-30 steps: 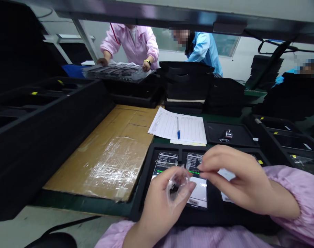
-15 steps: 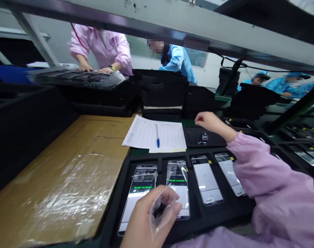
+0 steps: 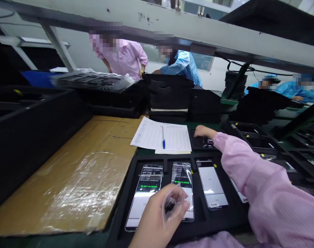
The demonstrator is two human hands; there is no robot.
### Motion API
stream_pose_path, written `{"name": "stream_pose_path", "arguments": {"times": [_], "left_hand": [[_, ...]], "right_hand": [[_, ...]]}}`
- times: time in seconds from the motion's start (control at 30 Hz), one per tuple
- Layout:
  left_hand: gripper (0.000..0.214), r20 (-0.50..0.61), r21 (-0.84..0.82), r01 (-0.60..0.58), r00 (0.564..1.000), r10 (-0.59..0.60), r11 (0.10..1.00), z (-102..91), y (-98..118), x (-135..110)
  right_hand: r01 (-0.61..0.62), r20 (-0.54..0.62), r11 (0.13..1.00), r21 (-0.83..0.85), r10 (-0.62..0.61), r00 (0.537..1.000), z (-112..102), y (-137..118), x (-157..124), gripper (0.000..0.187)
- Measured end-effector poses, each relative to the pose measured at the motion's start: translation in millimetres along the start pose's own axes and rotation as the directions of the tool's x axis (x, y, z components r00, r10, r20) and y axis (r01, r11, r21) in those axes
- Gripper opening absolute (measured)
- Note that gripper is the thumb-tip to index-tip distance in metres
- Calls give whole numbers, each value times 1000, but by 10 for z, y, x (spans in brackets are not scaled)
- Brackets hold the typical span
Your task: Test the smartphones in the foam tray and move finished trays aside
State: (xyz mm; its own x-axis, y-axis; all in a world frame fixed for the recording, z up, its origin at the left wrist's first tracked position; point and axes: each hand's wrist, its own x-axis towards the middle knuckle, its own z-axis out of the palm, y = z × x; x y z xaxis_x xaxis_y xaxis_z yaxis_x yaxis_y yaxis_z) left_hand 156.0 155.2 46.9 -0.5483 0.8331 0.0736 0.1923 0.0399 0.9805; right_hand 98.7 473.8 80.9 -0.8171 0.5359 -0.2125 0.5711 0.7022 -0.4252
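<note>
My left hand (image 3: 157, 220) is closed on a small clear plastic bag (image 3: 172, 206) with a dark bit inside, held low over a black foam tray (image 3: 123, 210). The tray holds several lit phones (image 3: 145, 194) lying face up in slots. My right hand (image 3: 202, 132) in a pink sleeve reaches forward onto a small black tray (image 3: 198, 144) behind the phones, beside a small metal piece (image 3: 208, 142). Its fingers are curled down on the tray; whether they hold anything is hidden.
A printed sheet (image 3: 162, 136) with a blue pen (image 3: 163, 137) lies behind the phone tray. Taped cardboard (image 3: 74, 172) covers the bench on the left, beside stacked black trays (image 3: 38, 120). Across the bench stand two people, in pink (image 3: 126, 58) and in blue (image 3: 182, 65).
My right hand left the bag, reached forward and came down onto the small black tray. The left hand kept hold of the bag. The view swung right.
</note>
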Motion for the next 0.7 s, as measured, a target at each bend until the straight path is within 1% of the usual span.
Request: {"name": "stream_pose_path", "arguments": {"times": [0.07, 0.1, 0.17, 0.2, 0.23, 0.27, 0.3, 0.33, 0.37, 0.4, 0.43, 0.47, 0.5, 0.6, 0.67, 0.7], "left_hand": [[22, -3, -10, 4, 1000, -4, 1000, -4, -14, 7], [22, -10, -15, 9, 1000, -9, 1000, -4, -17, 9], [20, -23, -23, 23, 999, -24, 999, -4, -15, 13], [19, -32, -27, 33, 999, -33, 999, -4, -12, 13], [17, -40, -33, 43, 998, -44, 999, -5, -8, 13], [16, -52, -40, 51, 997, -53, 998, -5, -4, 9], [15, -64, -49, 49, 997, -52, 998, -6, 0, 3], [15, -77, -55, 37, 996, -41, 998, -6, 5, -7], [16, -92, -61, 17, 996, -23, 998, -5, 10, -20], [17, -102, -65, -6, 995, -1, 998, -3, 16, -34], [18, -107, -69, -26, 994, 18, 997, 0, 22, -49], [18, -113, -75, -39, 993, 30, 996, 4, 28, -64], [17, -115, -83, -42, 993, 32, 996, 10, 33, -78], [17, -112, -91, -28, 994, 17, 995, 22, 41, -108], [16, -106, -80, -36, 994, 27, 996, 20, 41, -126], [17, -95, -81, -44, 995, 36, 996, 15, 39, -137]], "right_hand": [[51, -32, 997, 61, -49, 998, -11, -92, -71, 8], [97, -47, 990, 103, -93, 995, -11, -158, -163, 10], [220, -63, 954, 206, -211, 975, 5, -321, -472, 21], [289, -62, 921, 261, -283, 957, 19, -407, -682, 22], [359, -61, 874, 327, -360, 931, 38, -489, -917, 17], [470, -62, 752, 463, -501, 863, 60, -563, -1163, 13], [551, -75, 634, 543, -618, 783, 87, -625, -1404, 11], [615, -97, 553, 562, -694, 713, 118, -674, -1622, 8], [678, -111, 496, 543, -758, 643, 151, -710, -1805, 3], [732, -110, 458, 504, -807, 580, 184, -733, -1945, 4], [770, -102, 442, 459, -835, 540, 215, -744, -2039, 7], [793, -93, 442, 420, -848, 522, 238, -744, -2091, 9], [802, -89, 452, 391, -848, 522, 252, -735, -2108, 9], [795, -124, 489, 358, -820, 560, 238, -671, -2046, 9], [796, -118, 496, 347, -819, 561, 203, -622, -1988, 11], [793, -88, 501, 346, -824, 560, 187, -600, -1966, 15]]}}
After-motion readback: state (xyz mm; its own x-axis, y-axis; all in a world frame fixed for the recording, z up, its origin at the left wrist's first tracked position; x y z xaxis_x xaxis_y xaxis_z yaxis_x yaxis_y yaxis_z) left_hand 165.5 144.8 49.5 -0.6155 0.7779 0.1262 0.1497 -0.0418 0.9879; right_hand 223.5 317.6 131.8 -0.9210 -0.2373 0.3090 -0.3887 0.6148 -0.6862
